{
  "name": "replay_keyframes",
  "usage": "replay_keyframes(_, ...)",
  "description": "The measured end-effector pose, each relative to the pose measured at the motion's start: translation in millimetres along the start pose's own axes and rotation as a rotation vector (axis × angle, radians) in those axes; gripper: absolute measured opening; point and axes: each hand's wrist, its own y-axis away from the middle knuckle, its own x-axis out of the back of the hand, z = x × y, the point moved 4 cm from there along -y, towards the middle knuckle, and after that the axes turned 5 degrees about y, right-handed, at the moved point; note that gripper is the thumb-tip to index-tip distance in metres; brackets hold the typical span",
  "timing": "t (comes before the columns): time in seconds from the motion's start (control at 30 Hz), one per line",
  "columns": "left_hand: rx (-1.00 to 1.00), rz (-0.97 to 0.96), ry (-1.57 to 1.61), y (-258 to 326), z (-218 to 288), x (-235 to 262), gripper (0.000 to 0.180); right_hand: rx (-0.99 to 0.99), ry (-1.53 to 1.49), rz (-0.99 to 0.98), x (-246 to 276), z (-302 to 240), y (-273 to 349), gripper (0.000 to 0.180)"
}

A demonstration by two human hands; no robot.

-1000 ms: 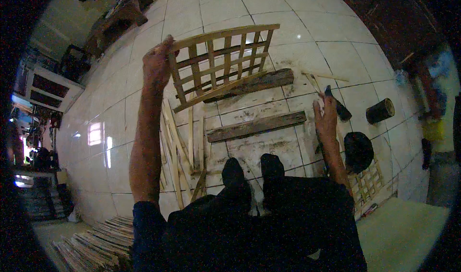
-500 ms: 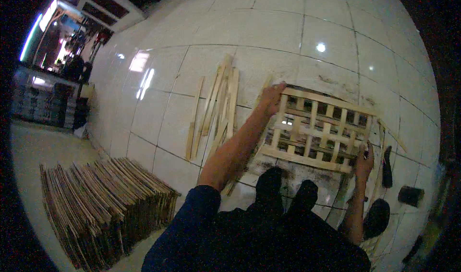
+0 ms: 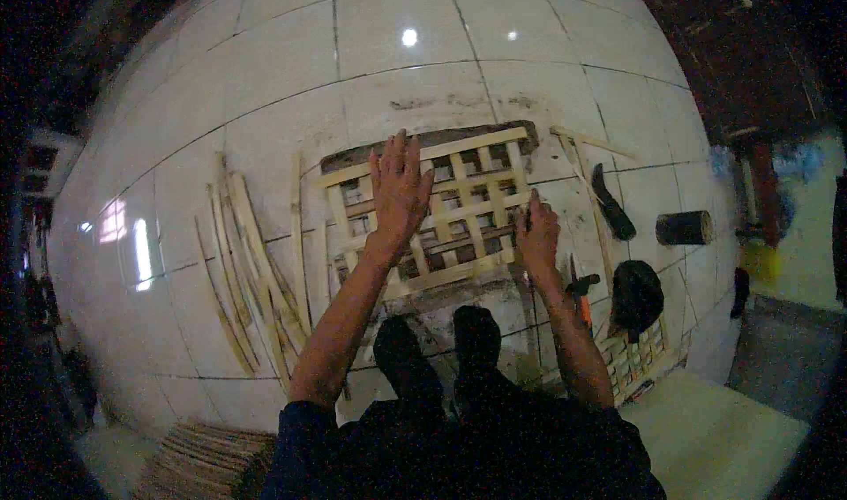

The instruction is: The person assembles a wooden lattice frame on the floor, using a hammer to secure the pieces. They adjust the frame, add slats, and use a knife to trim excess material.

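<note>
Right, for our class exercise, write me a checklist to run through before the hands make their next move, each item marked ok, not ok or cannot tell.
1. Lattice panel down, its far edge over the dark plank: ok.
2. Left hand over the panel, fingers extended: ok.
3. Right hand gripping the panel's right edge: cannot tell; it is at that edge, but its grip is unclear.
4. Loose strips gathered in a tidy bundle: not ok; they lie spread out on the floor to the left.
5. Curved dark tool apart from the right hand: ok; it lies on the floor farther right.
</note>
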Motion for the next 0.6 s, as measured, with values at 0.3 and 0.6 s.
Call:
replay_keyframes(0.3, -0.093, -0.219, -0.227, -8.2, 0.7, -45.3, 0.052, -0.025, -0.119, 0.028, 35.2, -13.1, 11.2, 0.039)
replay_keyframes(0.6, -0.180, -0.181, -0.281, -7.7, 6.6, -37.3, 0.043, -0.342, 0.028, 0.190, 113.7, 138.1, 81.6, 0.022)
